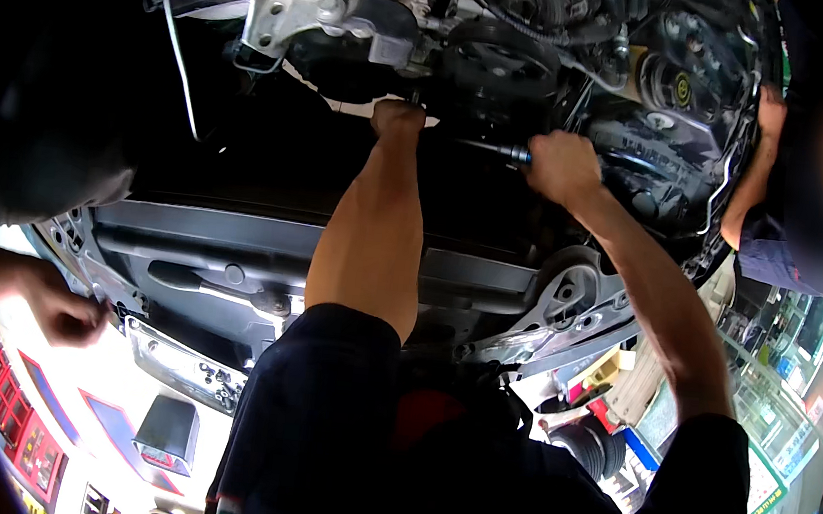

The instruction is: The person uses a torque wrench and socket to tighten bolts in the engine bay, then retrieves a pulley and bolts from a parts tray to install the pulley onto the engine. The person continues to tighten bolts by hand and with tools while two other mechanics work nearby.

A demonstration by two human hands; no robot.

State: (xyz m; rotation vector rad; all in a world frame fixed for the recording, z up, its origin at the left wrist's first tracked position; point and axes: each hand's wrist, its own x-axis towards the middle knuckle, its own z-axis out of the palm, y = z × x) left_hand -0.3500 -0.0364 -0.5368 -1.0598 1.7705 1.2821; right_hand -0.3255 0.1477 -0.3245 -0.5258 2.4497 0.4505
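An engine (510, 58) fills the upper part of the view, with pulleys, hoses and a metal bracket (276, 21). My right hand (564, 166) is closed round the handle end of a wrench (503, 151) with a slim metal shaft and a blue ring. The shaft points left, toward my other hand. My left hand (400, 117) is a fist low in the dark gap under the engine. A short metal piece sticks up beside its knuckles; the fingers hide most of what they grip, and whether it joins the wrench does not show.
The car's front panel (325, 234) runs below my forearms. Another person's hand (65, 308) is at the left, and a second person's arm (755, 171) rests on the right edge. A tray with small parts (185, 364), a red cabinet (31, 448) and tyres (583, 446) appear lower down.
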